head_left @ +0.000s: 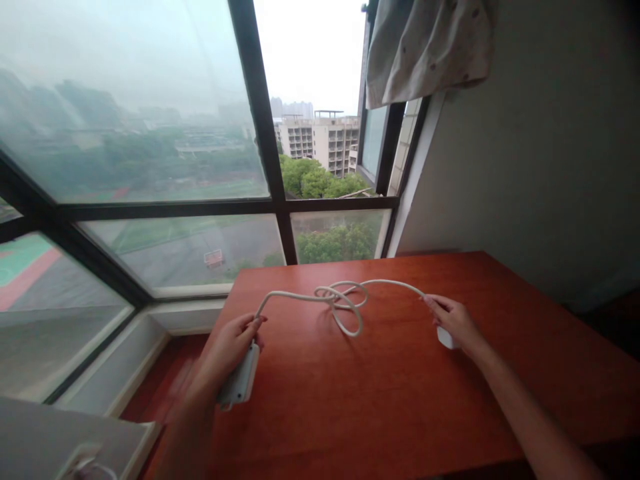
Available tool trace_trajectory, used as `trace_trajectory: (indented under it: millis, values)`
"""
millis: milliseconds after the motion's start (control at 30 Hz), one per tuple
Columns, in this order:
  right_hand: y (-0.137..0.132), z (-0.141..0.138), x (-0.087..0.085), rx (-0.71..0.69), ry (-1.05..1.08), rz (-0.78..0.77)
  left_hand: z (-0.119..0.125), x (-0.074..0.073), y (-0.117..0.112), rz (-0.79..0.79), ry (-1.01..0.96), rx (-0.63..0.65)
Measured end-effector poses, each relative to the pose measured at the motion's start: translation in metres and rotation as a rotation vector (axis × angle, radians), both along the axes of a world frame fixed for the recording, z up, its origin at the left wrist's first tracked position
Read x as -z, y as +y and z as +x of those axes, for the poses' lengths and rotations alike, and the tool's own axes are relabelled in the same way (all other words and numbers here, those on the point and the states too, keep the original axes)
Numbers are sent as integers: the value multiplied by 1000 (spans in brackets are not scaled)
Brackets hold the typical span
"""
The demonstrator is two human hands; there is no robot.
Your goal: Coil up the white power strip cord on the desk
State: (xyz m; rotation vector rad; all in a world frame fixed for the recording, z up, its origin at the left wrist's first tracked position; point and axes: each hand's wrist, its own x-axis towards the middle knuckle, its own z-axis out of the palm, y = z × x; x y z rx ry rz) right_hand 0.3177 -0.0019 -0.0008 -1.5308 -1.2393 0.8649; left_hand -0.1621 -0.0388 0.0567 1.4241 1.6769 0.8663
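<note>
A white power strip with a long cord runs between my two hands above the wooden table. My left hand (239, 341) is closed around the cord close to the strip's flat grey-white block (243, 379), which hangs below the fingers. At the other end, my right hand (453, 320) pinches the cord just by a white plug (447, 338), partly hidden behind the hand. Between them the white cord (345, 303) makes a loose tangle of loops over the middle of the table.
The reddish-brown table (370, 400) reaches up to the window. Dark window frames (175, 212) stand behind it, with one pane swung outward at the right. A patterned curtain (430, 50) hangs at the upper right beside a grey wall (525, 147).
</note>
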Motion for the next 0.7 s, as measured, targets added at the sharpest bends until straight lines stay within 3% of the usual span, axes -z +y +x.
trace_trajectory:
  millis: [167, 267, 333, 467, 567, 700]
  values:
    - [-6, -26, -8, -84, -108, 0, 26, 16, 18, 79, 244, 10]
    - [-9, -42, -12, -189, -128, 9, 49, 18, 24, 166, 219, 3]
    - [-11, -51, -14, -243, -94, 1, 62, 19, 28, 155, 12, -14]
    - [-15, -60, -18, -264, 219, -120, 63, 21, 35, -112, -657, -26]
    - [-16, -55, -20, -209, 499, -180, 44, 22, 41, -234, -1020, -99]
    - [-9, -29, -15, -49, 756, -175, 4, 23, 44, -124, -1241, -315]
